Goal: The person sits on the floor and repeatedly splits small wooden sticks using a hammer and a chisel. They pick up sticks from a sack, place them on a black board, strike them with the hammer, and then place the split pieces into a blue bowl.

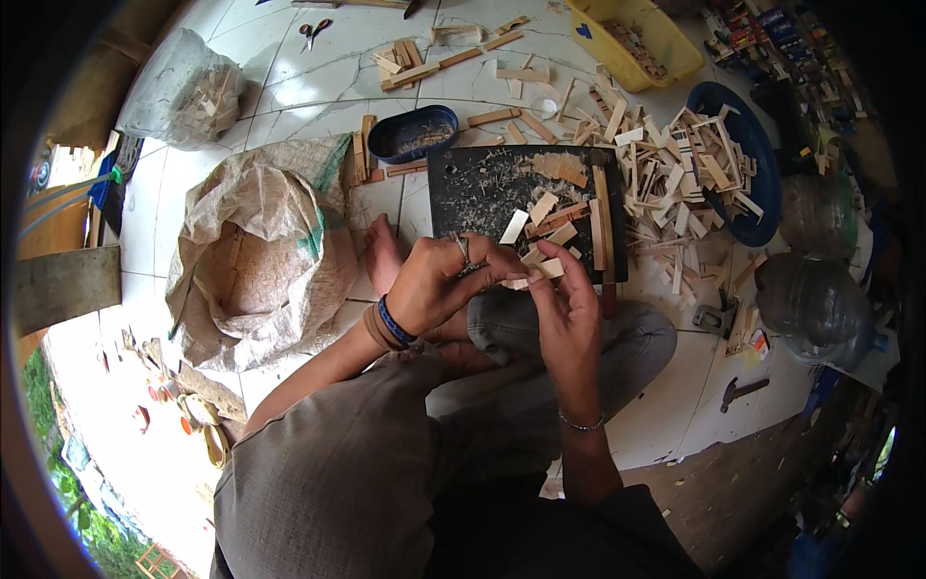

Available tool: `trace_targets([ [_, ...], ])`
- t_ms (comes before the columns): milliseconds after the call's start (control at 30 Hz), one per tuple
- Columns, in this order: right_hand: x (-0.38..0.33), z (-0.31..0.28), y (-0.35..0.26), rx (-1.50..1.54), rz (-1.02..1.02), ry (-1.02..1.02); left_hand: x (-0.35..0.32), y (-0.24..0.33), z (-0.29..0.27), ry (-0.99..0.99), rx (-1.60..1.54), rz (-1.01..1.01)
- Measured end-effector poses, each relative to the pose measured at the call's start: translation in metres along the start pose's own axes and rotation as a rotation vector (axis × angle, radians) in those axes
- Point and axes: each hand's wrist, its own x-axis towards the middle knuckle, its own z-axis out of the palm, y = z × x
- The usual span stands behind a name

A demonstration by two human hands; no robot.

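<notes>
My left hand [439, 277], with a ring and wrist bands, pinches one end of a small pale wooden piece [547, 270] above my lap. On the other side my right hand [569, 323] grips the same piece between thumb and fingers. My fingertips partly cover it, so its full shape cannot be made out. Just beyond my hands lies a black board [458, 183] strewn with wood shavings. Several short wood strips [561, 220] rest on it, and a long wooden bar [603, 222] runs along its right side.
A large heap of wood pieces [685, 169] spills from a blue basin [757, 145] at the right. Left of me stands an open woven sack [203, 227]. A blue tray [391, 140], yellow tub [666, 43], scissors [313, 35], stapler [714, 318] and hammer [743, 392] lie around.
</notes>
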Motion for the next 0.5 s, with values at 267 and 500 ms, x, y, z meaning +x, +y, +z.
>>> trace_targets([
  [267, 0.0009, 0.0001, -0.0002, -0.008, 0.010, 0.000, -0.0015, -0.0005, 0.0011, 0.016, -0.047, -0.058],
  [500, 0.0016, 0.0001, 0.0010, 0.002, 0.005, 0.000, -0.0005, -0.0011, 0.0020, 0.023, -0.039, -0.054],
])
